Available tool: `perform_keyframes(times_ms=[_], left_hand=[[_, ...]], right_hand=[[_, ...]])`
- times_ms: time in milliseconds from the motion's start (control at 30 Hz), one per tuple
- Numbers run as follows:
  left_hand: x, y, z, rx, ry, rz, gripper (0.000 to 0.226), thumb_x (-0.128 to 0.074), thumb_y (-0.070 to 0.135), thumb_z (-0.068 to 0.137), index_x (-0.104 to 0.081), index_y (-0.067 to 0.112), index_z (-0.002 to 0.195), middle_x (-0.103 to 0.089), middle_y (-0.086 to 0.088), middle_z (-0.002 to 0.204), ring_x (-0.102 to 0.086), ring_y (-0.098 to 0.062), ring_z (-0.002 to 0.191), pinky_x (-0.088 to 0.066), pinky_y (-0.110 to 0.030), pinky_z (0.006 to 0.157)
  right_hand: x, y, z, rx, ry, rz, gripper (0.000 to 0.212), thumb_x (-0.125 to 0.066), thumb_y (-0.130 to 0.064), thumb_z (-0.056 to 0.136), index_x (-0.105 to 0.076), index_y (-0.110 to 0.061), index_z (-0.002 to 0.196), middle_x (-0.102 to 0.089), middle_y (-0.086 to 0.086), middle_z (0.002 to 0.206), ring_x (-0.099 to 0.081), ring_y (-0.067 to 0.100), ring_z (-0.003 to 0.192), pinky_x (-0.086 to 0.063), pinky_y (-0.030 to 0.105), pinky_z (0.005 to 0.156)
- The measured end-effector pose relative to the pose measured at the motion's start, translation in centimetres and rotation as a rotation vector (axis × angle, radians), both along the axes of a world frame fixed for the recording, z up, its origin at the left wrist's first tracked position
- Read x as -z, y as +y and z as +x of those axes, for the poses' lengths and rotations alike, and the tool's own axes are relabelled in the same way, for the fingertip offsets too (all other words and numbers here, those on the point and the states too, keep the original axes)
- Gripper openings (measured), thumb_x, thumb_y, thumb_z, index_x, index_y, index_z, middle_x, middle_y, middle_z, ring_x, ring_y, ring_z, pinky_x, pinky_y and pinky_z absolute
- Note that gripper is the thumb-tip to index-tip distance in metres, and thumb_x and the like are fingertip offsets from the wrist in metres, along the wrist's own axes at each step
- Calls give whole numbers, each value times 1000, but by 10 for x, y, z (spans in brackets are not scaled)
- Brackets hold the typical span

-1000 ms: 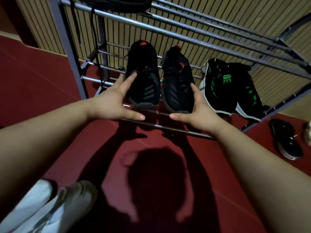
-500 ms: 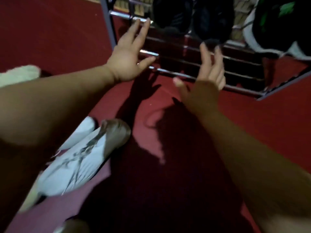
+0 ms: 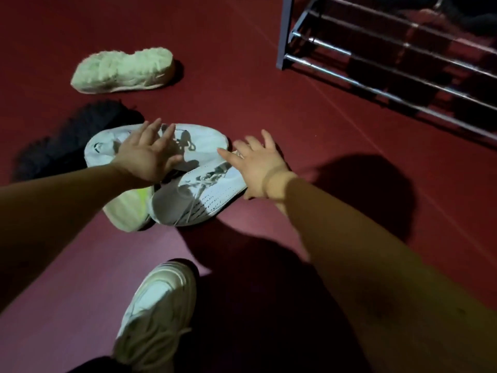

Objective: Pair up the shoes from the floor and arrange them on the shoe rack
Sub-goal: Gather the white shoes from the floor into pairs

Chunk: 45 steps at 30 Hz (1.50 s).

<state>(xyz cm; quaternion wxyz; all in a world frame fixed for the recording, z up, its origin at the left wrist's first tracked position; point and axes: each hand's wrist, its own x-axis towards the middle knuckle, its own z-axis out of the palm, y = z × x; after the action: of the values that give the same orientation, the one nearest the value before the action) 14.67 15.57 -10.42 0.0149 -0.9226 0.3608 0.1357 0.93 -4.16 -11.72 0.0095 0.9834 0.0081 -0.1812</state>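
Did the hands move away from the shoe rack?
Yes. The left hand and right hand pulled back from the shoe rack, toward the white shoes left of it.

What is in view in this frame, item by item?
white mesh sneakers: two, white with dark marks, overlapping on the floor at centre
pale shoe: one, off-white, sole up, floor at upper left
pale piece with yellow-green patch: one, beside the lower sneaker; unclear whether it is a separate shoe
dark fuzzy item: one, black, floor at left; kind unclear
cream sneaker: one, bottom centre
shoe rack: one, metal, upper right
floor: dark red
left hand: open, over the sneakers
right hand: open, at their right side
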Motion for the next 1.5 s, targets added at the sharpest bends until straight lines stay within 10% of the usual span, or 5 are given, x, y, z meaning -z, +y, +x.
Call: perform_keyframes(times_ms=[300,433,733,1000,1500], left_hand=[[-10,-81,-40,191,91,-72,77,-40,55,91,-15,13,151,-9,-20,157,-6,-36,145,-3,-34,117],[-18,-154,-70,452,88,6,71,-39,50,95,-10,18,152,-5,-16,158,-4,-33,146,-4,-37,118],[-81,-306,-213,926,245,-30,72,-32,57,95,-2,26,152,0,-7,160,1,-24,147,-3,-37,119],[-127,-330,-301,976,360,-22,73,-23,63,94,1,27,152,1,-5,160,4,-25,147,-1,-39,118],[-92,-437,-492,771,341,-35,76,-37,59,92,-4,26,152,-1,-11,159,1,-28,147,-5,-39,119]], right_hand=[[-8,-58,-75,224,32,-22,85,-66,-46,81,-19,-26,149,-30,6,145,-32,29,129,-17,45,110],[-18,-103,-167,421,131,-50,58,-39,-25,97,-16,-28,150,-16,6,156,-15,28,142,-9,46,114],[-101,-125,-290,1017,250,-97,95,-61,-33,85,9,-39,149,12,4,159,15,31,145,2,54,114],[-180,-134,-391,1404,423,-229,88,-60,-29,87,1,-37,150,7,3,160,16,29,145,-1,54,115],[-106,-249,-595,1527,253,-42,83,-60,-39,87,-7,-34,151,0,8,159,11,32,145,-1,54,115]])
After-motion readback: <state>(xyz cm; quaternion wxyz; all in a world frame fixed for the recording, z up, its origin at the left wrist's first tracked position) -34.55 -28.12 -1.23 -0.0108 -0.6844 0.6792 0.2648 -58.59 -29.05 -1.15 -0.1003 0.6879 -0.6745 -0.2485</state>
